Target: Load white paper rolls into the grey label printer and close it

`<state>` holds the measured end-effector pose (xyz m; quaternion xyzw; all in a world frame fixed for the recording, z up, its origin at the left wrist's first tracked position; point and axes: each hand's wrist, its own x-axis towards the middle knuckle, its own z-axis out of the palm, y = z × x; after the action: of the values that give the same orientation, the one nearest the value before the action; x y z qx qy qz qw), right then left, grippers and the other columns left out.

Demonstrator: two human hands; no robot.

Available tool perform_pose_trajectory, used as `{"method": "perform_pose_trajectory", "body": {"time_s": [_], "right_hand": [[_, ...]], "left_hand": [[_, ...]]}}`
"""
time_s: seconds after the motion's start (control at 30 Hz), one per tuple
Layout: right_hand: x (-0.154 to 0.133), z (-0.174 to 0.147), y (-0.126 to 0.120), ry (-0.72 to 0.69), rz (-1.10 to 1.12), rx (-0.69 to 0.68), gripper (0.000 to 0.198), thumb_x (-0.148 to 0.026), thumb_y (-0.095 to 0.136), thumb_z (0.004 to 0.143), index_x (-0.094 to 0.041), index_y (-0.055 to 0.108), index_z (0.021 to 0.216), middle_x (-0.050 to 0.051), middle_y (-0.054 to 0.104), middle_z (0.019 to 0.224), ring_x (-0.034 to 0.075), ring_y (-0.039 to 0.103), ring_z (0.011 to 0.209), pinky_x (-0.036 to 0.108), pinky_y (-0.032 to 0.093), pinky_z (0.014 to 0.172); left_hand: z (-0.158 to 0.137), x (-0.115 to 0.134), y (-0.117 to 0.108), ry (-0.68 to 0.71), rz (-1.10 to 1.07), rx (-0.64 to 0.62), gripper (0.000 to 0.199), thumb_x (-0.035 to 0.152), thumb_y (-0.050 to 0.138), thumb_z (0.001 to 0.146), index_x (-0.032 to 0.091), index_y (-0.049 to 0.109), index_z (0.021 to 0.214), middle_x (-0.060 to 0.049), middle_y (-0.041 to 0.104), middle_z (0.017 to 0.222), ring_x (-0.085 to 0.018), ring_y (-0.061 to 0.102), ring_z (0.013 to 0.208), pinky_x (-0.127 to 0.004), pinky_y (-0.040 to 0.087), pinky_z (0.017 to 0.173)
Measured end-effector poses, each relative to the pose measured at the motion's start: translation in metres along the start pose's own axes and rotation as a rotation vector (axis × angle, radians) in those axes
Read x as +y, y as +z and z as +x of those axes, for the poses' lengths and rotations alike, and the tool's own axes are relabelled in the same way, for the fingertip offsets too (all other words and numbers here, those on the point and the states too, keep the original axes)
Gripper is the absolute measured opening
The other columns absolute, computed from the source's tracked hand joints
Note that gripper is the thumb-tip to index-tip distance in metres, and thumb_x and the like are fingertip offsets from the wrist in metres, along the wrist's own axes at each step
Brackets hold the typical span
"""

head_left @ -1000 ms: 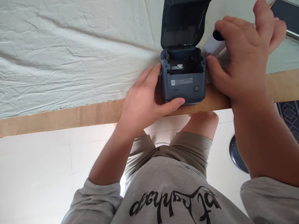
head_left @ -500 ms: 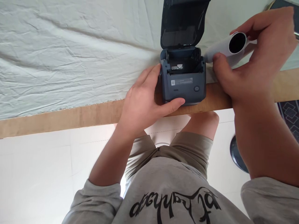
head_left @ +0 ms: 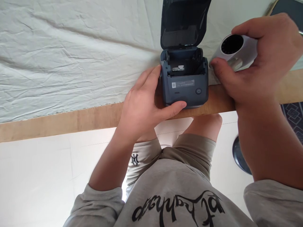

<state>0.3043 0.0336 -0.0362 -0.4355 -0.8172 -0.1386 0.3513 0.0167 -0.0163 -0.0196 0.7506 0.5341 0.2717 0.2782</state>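
Note:
A dark blue-grey label printer point(head_left: 180, 96) stands at the table's front edge with its lid point(head_left: 181, 26) raised. Inside its bay a small printed label shows, with no roll in there. My left hand point(head_left: 140, 102) grips the printer, fingers along its left side and thumb across the front lower edge. Just right of the printer, my right hand point(head_left: 260, 71) holds a white paper roll point(head_left: 249, 47) between thumb and fingers. The roll's round black core end faces up toward me, and a loose strip seems to hang under it. Part of the roll is hidden by the hand.
A pale, wrinkled cloth point(head_left: 78, 53) covers the table, leaving a bare wooden edge point(head_left: 59, 121) along the front. A dark flat object point(head_left: 287, 11) lies at the far right. Below are my legs, a round dark item point(head_left: 240, 156) on the floor and a patterned mat point(head_left: 293, 116).
The paper roll has been turned in my right hand and its core end has shifted left and slightly down. My left hand keeps its grip on the printer.

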Motion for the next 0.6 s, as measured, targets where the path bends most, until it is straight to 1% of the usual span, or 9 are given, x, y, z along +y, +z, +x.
{"method": "perform_pose_trajectory", "body": {"time_s": [0.1, 0.23, 0.33, 0.43, 0.5, 0.53, 0.6], "right_hand": [[0.001, 0.001, -0.001, 0.005, 0.010, 0.002, 0.043, -0.045, 0.060, 0.100, -0.027, 0.064, 0.139, -0.003, 0.069, 0.129, 0.010, 0.067, 0.117, 0.030, 0.056, 0.104], [0.004, 0.003, 0.000, -0.037, 0.020, 0.046, 0.051, -0.047, 0.071, 0.093, -0.025, 0.065, 0.139, -0.001, 0.068, 0.121, 0.011, 0.065, 0.114, 0.029, 0.055, 0.098], [0.004, 0.004, 0.002, -0.040, -0.023, 0.081, 0.051, -0.046, 0.071, 0.092, -0.023, 0.064, 0.137, 0.000, 0.069, 0.119, 0.011, 0.066, 0.114, 0.028, 0.056, 0.097], [0.002, 0.001, 0.005, 0.032, 0.011, 0.096, 0.050, -0.046, 0.069, 0.091, -0.021, 0.062, 0.134, 0.001, 0.069, 0.122, 0.010, 0.069, 0.108, 0.025, 0.058, 0.090], [0.000, -0.002, 0.007, 0.120, 0.049, 0.094, 0.052, -0.052, 0.069, 0.089, -0.019, 0.065, 0.130, 0.003, 0.070, 0.121, 0.010, 0.070, 0.100, 0.023, 0.056, 0.082], [-0.002, -0.002, 0.007, 0.164, 0.059, 0.096, 0.053, -0.056, 0.068, 0.089, -0.018, 0.067, 0.126, 0.004, 0.071, 0.119, 0.011, 0.071, 0.097, 0.023, 0.055, 0.079], [-0.006, -0.002, 0.007, 0.229, 0.055, 0.084, 0.053, -0.060, 0.064, 0.089, -0.018, 0.072, 0.121, 0.004, 0.073, 0.116, 0.013, 0.073, 0.098, 0.027, 0.057, 0.080]], "left_hand": [[-0.001, 0.000, 0.000, 0.001, 0.004, 0.014, 0.075, 0.058, 0.078, 0.085, 0.027, 0.058, 0.150, -0.007, 0.067, 0.158, -0.037, 0.066, 0.141, -0.054, 0.065, 0.107], [-0.003, 0.001, -0.001, -0.015, 0.021, 0.023, 0.074, 0.054, 0.080, 0.086, 0.027, 0.058, 0.151, -0.008, 0.067, 0.157, -0.036, 0.066, 0.141, -0.051, 0.065, 0.109], [-0.003, 0.002, -0.002, -0.036, 0.019, 0.020, 0.078, 0.056, 0.083, 0.084, 0.027, 0.058, 0.152, -0.008, 0.068, 0.157, -0.036, 0.067, 0.141, -0.051, 0.065, 0.109], [-0.003, 0.003, -0.003, -0.049, 0.026, 0.002, 0.082, 0.056, 0.084, 0.084, 0.025, 0.057, 0.154, -0.010, 0.066, 0.159, -0.037, 0.066, 0.142, -0.051, 0.065, 0.110], [-0.003, 0.003, -0.004, -0.049, 0.034, -0.007, 0.083, 0.056, 0.084, 0.085, 0.024, 0.056, 0.156, -0.010, 0.065, 0.160, -0.037, 0.065, 0.144, -0.052, 0.065, 0.109], [-0.003, 0.003, -0.004, -0.045, 0.035, -0.003, 0.082, 0.057, 0.083, 0.085, 0.025, 0.056, 0.155, -0.010, 0.066, 0.160, -0.037, 0.066, 0.144, -0.052, 0.065, 0.109], [-0.003, 0.002, -0.004, -0.038, 0.030, 0.009, 0.078, 0.059, 0.083, 0.086, 0.029, 0.058, 0.152, -0.007, 0.067, 0.158, -0.037, 0.066, 0.143, -0.052, 0.066, 0.108]]}}
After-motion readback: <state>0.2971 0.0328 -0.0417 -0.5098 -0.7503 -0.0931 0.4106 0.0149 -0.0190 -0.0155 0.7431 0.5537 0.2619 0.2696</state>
